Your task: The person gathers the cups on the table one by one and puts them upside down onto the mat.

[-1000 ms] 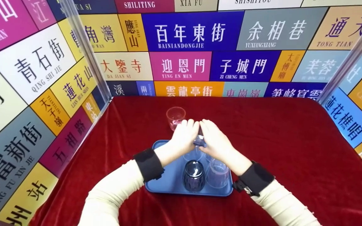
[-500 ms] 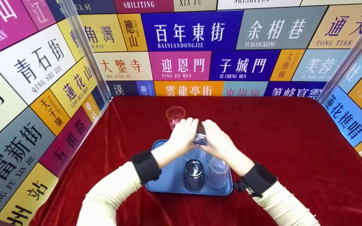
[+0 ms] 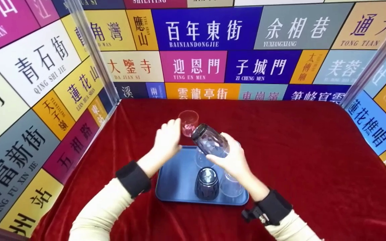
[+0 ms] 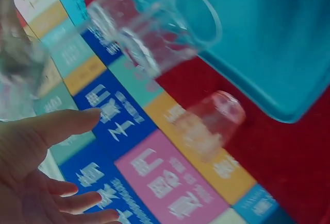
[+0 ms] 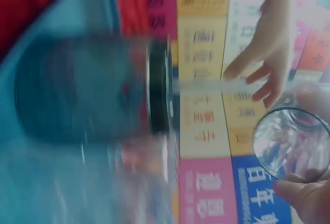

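Observation:
Gripped in my right hand [image 3: 231,159] is a dark-tinted drinking glass [image 3: 211,140], tilted above the blue tray [image 3: 176,180], its darker end toward the upper left. My left hand [image 3: 166,140] is apart from that glass, over the tray's far left side; in the left wrist view its thumb and fingers [image 4: 72,123] are spread and hold nothing. An upside-down dark glass [image 3: 207,185] stands near the tray's front edge, with a clear glass [image 3: 231,185] at its right. Another clear glass [image 3: 202,159] behind is partly hidden. The right wrist view is blurred.
A pink-tinted glass [image 3: 189,124] stands on the red cloth [image 3: 297,150] beyond the tray, close to my left fingers. Panels printed with Chinese place names [image 3: 193,67] enclose the back and sides, with clear corner posts [image 3: 97,50].
Both hands were together around the dark-tinted glass. My left hand has let go and moved left; my right hand still holds the glass, now tilted and in plain sight.

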{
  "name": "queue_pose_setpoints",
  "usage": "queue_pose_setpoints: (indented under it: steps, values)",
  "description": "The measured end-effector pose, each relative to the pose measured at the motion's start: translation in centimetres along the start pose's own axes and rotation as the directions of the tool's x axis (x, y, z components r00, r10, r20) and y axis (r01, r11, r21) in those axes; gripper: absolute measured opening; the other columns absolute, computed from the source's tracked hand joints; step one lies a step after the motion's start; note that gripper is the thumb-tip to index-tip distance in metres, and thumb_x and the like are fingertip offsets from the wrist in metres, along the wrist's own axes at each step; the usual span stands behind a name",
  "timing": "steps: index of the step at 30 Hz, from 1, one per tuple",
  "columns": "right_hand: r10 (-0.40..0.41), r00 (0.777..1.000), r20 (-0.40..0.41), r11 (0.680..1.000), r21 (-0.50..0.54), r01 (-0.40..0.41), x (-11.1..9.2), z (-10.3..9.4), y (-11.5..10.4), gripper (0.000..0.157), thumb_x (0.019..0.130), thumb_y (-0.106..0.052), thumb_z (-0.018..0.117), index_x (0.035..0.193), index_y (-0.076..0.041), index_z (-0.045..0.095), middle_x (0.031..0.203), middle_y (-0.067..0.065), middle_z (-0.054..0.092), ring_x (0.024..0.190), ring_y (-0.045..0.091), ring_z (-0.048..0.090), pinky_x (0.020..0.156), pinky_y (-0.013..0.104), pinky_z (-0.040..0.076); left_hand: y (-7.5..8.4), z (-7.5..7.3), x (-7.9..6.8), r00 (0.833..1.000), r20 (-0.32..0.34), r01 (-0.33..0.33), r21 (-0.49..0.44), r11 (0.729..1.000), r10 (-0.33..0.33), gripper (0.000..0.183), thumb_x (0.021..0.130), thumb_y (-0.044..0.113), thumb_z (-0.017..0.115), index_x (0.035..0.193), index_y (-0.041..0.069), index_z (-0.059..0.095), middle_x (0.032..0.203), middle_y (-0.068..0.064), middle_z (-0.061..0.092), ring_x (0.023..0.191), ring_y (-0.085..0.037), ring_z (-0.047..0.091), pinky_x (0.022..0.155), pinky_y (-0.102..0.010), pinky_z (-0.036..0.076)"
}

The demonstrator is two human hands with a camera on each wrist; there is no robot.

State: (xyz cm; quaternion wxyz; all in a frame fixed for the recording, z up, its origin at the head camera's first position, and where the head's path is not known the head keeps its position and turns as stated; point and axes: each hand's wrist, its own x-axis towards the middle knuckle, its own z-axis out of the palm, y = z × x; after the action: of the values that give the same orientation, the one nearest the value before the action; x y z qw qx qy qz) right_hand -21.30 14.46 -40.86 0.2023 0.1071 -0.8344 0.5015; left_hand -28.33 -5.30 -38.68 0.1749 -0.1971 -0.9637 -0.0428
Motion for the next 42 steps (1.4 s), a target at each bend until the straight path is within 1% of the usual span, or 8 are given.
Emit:
queue_pose_setpoints:
  steps: [3,7,15,19,25,29,32,42]
  values:
    - [0.049,0.998,0.028,0.941,0.335,-0.055,-0.9,1.4,-0.6,0.073,0.059,-0.018,0.074,0.119,0.002,0.037,0.113,0.019,0.044,0.105,0.027,0.043,0.089,0.037,0.034,-1.4,0.4,-0.6,0.999,0.0,0.044,0.003,0.999,-0.044,0.074,0.058,0.02,0.069,0.121,0.0,0.034,0.107,-0.017,0.044,0.087,-0.033,0.046,0.063,-0.043,0.042]
    - [-0.014,0.998,0.06,0.747,0.664,-0.03,-1.8,4.8,2.4,0.067,0.066,-0.005,0.067,0.123,-0.001,0.032,0.119,0.016,0.042,0.109,0.024,0.042,0.089,0.032,0.035,-2.9,0.8,-1.5,0.997,-0.032,0.074,0.0,0.997,-0.074,0.066,0.064,0.018,0.065,0.12,-0.001,0.036,0.107,-0.017,0.044,0.086,-0.034,0.047,0.062,-0.044,0.043]
    - [0.02,0.994,0.104,0.528,0.844,-0.099,-5.1,12.6,7.5,0.053,0.076,-0.005,0.056,0.123,-0.002,0.032,0.115,0.014,0.045,0.104,0.022,0.044,0.085,0.032,0.038,-4.8,1.3,-2.4,0.99,-0.104,0.093,-0.02,0.995,-0.095,0.059,0.068,0.016,0.062,0.119,-0.002,0.038,0.106,-0.018,0.045,0.083,-0.035,0.048,0.06,-0.044,0.043]
    - [0.068,0.986,0.155,0.587,0.792,-0.165,-7.2,14.6,6.6,0.064,0.071,-0.01,0.063,0.125,-0.01,0.028,0.114,0.007,0.045,0.103,0.017,0.046,0.084,0.028,0.039,-5.5,1.4,-2.4,0.983,-0.128,0.132,-0.022,0.991,-0.133,0.058,0.068,0.014,0.062,0.118,-0.002,0.038,0.106,-0.019,0.046,0.083,-0.036,0.048,0.06,-0.045,0.043]
    - [0.177,0.961,0.211,0.71,0.649,-0.273,-8.1,13.5,2.3,0.065,0.065,-0.002,0.065,0.119,0.006,0.029,0.109,0.016,0.045,0.099,0.02,0.045,0.087,0.033,0.035,-5.8,1.6,-2.8,0.984,-0.093,0.146,-0.04,0.988,-0.15,0.059,0.069,0.015,0.061,0.12,-0.001,0.036,0.109,-0.018,0.045,0.085,-0.035,0.048,0.062,-0.045,0.042]
    - [0.279,0.936,0.216,0.861,0.375,-0.343,-8.4,14.8,3.5,0.067,0.061,-0.014,0.072,0.115,0.002,0.035,0.107,0.013,0.047,0.098,0.019,0.045,0.087,0.033,0.034,-5.7,1.9,-3.3,0.987,-0.083,0.133,-0.047,0.99,-0.136,0.058,0.069,0.014,0.061,0.12,-0.001,0.037,0.109,-0.018,0.045,0.085,-0.035,0.048,0.062,-0.045,0.043]
    - [0.259,0.945,0.202,0.946,0.145,-0.29,-8.5,15.6,4.0,0.072,0.056,-0.027,0.074,0.113,-0.002,0.037,0.107,0.011,0.047,0.098,0.021,0.045,0.085,0.034,0.034,-5.6,2.2,-3.7,0.987,-0.078,0.138,-0.034,0.99,-0.141,0.058,0.069,0.015,0.062,0.119,0.0,0.038,0.108,-0.017,0.046,0.085,-0.035,0.048,0.062,-0.044,0.043]
    - [0.184,0.966,0.184,0.982,-0.078,-0.172,-8.4,16.6,4.4,0.073,0.055,-0.029,0.073,0.113,-0.004,0.035,0.108,0.01,0.042,0.1,0.023,0.043,0.086,0.036,0.034,-5.9,2.6,-4.5,0.988,-0.087,0.124,-0.038,0.992,-0.127,0.055,0.071,0.016,0.06,0.12,0.001,0.038,0.107,-0.017,0.046,0.083,-0.034,0.049,0.059,-0.044,0.043]
